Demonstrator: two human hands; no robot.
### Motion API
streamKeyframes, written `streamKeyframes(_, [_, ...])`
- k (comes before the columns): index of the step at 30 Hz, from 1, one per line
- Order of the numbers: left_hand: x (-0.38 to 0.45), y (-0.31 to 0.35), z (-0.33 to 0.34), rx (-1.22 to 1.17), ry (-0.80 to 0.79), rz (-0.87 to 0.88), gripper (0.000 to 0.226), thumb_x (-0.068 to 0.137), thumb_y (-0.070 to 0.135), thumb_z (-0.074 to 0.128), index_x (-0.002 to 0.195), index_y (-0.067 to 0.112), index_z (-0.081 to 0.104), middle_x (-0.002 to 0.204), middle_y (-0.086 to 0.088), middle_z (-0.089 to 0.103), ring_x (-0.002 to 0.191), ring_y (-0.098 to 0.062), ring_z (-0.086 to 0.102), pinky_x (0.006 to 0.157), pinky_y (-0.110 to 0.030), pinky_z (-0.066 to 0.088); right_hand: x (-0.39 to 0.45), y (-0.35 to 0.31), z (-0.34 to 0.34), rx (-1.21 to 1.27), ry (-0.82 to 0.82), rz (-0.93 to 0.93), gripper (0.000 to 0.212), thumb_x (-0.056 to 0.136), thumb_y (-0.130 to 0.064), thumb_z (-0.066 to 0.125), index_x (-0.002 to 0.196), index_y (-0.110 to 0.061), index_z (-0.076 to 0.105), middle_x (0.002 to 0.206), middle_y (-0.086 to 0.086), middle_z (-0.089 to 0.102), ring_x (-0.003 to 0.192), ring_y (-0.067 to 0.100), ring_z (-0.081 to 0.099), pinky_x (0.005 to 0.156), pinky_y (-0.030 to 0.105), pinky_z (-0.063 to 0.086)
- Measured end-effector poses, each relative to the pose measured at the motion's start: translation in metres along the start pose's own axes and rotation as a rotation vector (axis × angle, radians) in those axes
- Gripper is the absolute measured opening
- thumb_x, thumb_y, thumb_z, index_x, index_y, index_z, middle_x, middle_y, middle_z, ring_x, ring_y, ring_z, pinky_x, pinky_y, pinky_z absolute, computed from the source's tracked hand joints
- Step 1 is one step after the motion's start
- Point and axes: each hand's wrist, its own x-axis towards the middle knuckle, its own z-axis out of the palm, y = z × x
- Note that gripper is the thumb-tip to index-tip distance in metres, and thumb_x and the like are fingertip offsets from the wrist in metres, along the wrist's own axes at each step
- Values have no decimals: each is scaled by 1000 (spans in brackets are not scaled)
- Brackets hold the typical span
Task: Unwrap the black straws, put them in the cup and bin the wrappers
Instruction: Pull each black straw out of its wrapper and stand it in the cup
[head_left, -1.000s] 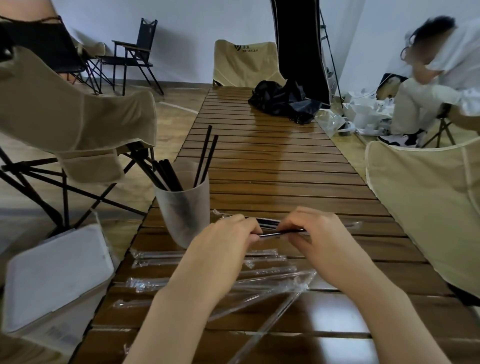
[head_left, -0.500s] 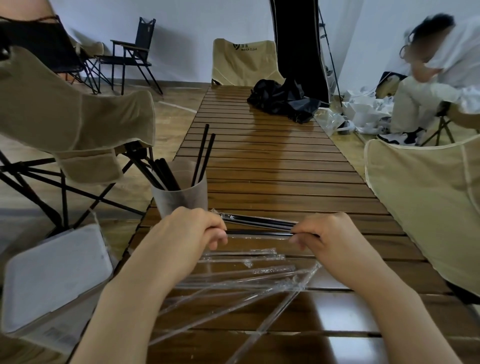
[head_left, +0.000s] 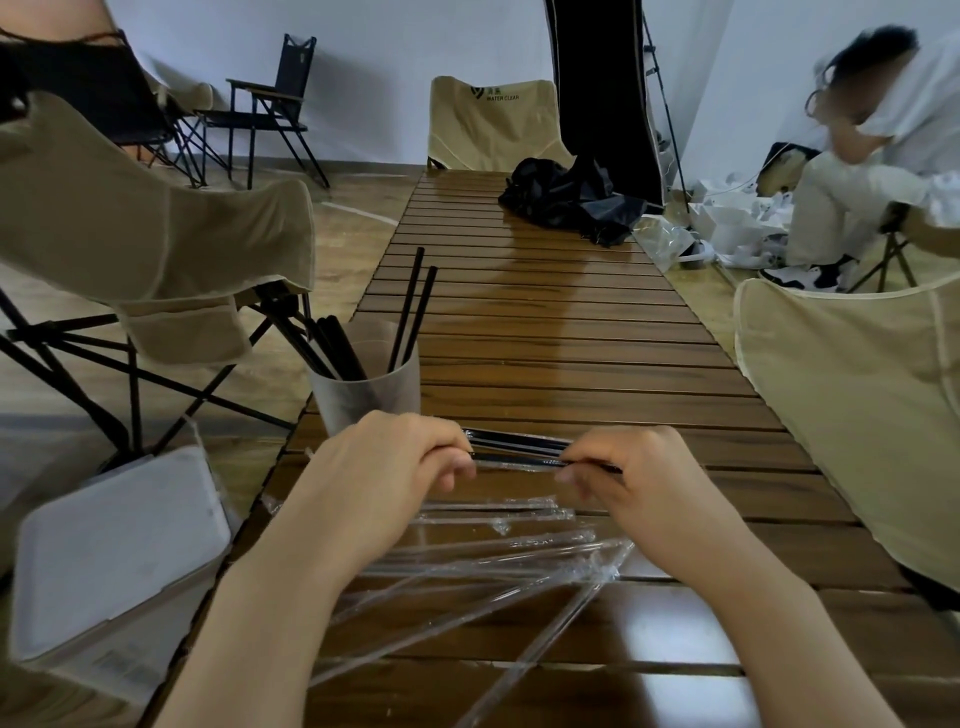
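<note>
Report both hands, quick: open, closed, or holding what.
Left hand: closed, pinching the left end of a black straw.
Right hand: closed, pinching the same straw's right end.

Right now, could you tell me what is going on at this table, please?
A person is unwrapping black straws. The left hand and right hand each pinch an end of one wrapped straw above the wooden table. Several unwrapped straws already stand in the cup. Empty clear wrappers lie near the person, not yet in the bin.
</note>
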Motion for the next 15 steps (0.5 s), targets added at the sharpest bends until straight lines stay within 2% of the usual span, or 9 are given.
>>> streamKeyframes(2, [-2,-6,0,-44,-36,-39,28,99,37,44,83,39,66,69,13,64,70,2,61,78,-28,52,0,-1,-1,27,0,33,15,87,-20,64,94,-33,69,83,-20,65,81,-4,61,71,8,47])
streamKeyframes(4, [-4,-12,-3,-85,-85,-77,31,100,36,43,79,38,65,69,9,65,70,-1,63,82,-33,53,-1,1,-2,60,5,73,23,86,-20,66,104,-34,67,92,-19,66,83,-3,63,72,7,49])
streamKeyframes(7, [-6,-14,-5,-89,-151,-74,29,100,35,43,79,42,61,75,12,68,78,3,64,87,-29,51,-2,1,-1,74,24,88,16,87,-20,65,97,-32,69,86,-15,70,75,2,66,71,20,55])
streamKeyframes(9, [-7,-7,-2,-118,-166,-27,14,98,36,48,99,46,59,83,18,67,82,9,62,84,-21,49,-1,0,1,102,31,76,14,87,-19,64,92,-29,72,79,-13,70,68,7,66,66,29,56])
streamKeyframes(11, [-5,2,4,-148,-126,23,20,93,38,56,111,47,54,92,21,64,84,10,60,82,-19,50,1,-3,4,127,36,72,17,88,-16,62,90,-28,73,76,-15,70,66,6,65,65,29,55])
streamKeyframes(15, [2,15,17,-73,89,128,11,90,38,61,99,43,58,92,23,65,88,10,60,80,-21,54,2,-6,9,154,56,31,20,88,-11,62,94,-28,72,79,-18,69,75,-3,65,68,23,56])
